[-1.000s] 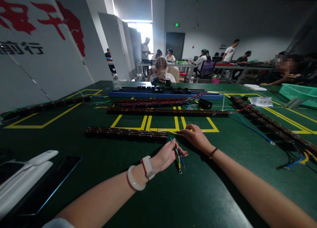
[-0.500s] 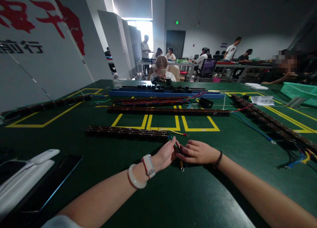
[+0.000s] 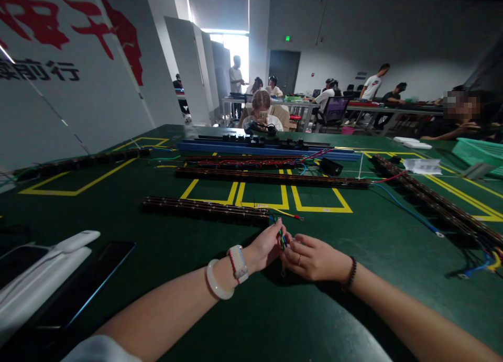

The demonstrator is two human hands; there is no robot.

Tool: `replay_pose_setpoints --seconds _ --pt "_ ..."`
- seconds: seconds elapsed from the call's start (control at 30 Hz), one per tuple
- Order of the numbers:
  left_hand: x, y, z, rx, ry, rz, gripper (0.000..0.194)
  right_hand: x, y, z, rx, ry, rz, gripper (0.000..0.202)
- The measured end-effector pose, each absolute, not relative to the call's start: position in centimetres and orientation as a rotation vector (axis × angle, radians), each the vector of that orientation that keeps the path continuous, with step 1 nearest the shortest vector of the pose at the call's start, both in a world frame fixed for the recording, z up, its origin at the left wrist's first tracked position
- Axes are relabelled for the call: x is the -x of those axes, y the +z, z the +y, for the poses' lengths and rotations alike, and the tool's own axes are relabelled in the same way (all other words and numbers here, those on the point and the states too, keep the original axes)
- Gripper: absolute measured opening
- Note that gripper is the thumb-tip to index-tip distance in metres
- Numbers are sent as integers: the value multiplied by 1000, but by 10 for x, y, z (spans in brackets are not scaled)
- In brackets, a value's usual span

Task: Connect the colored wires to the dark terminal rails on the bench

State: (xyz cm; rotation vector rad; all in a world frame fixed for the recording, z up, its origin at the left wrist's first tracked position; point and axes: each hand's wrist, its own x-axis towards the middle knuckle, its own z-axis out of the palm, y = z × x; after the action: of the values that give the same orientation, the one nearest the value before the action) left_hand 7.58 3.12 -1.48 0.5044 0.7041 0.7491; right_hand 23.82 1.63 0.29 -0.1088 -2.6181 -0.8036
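Observation:
My left hand is closed in a pinch on green and blue wires near the right end of a short dark bar with copper-coloured strips. My right hand has its fingertips pinched on the same wires, just right of my left fingers. Below the fingertips hangs a ring terminal, slightly blurred. A yellow wire with a red-sleeved lug lies beyond the hands, running from the bar's end. The fingers hide part of the wires.
Longer dark bars lie across the table, with another bar at right. Behind them stands a blue rail. A black phone-like slab and white device sit at left. A green basket is far right. A person sits opposite.
The view has shifted slightly, moving the scene rightward. My right fingers have changed position around the wires, and more green and blue shows between the hands. The ring terminal hangs lower.

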Motion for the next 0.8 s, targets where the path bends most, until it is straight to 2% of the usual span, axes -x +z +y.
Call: replay_pose_setpoints --seconds 0.2,0.4,0.63,0.8 --pt "-75 -20 33 -529 742 684 37 -219 6 3 556 -461 -2754 13" --pt "-75 -22 32 -510 766 665 34 -213 23 -6 834 -261 -2771 7" --pt "-76 -22 34 -481 722 597 39 -209 32 -16 856 -307 -2605 15" --pt "-78 -23 35 -465 765 539 43 -217 41 -3 891 -97 -2478 18"
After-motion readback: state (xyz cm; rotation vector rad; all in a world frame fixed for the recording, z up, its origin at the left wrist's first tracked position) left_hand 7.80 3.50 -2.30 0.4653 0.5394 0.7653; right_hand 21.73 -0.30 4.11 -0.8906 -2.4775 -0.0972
